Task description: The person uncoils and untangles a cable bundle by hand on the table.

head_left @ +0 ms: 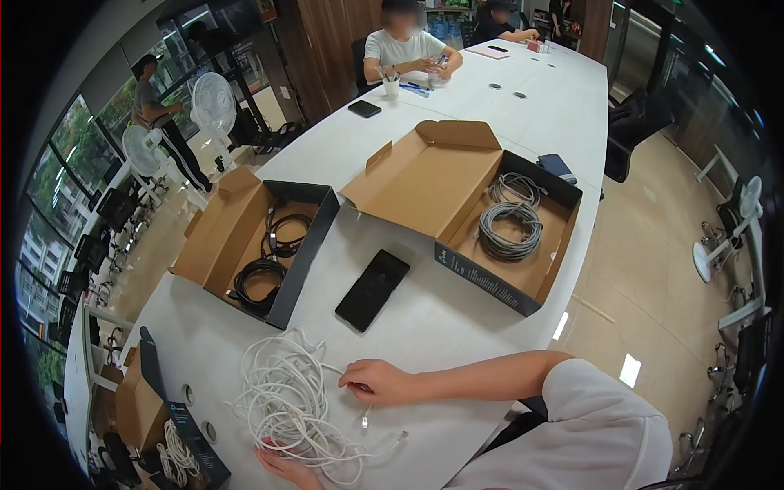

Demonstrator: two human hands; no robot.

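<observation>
A tangled heap of white cable (286, 400) lies on the white table near its front edge. My left hand (287, 467) touches the lower side of the heap, its fingers partly under the loops. To the right of the heap, my right hand (377, 382) is closed with bent fingers around a white cable. Two cable ends with clear plugs, one a connector (365, 422), lie below and right of that hand. A black phone (372, 291) rests on the table above my hands.
An open box (304, 282) holds black cables (260, 282); another box (490, 282) holds coiled grey cables (510, 230). A third box (196, 445) with white cable stands lower left. Farther off are a phone (364, 109), a dark blue object (557, 168), a pen cup (391, 86) and several people.
</observation>
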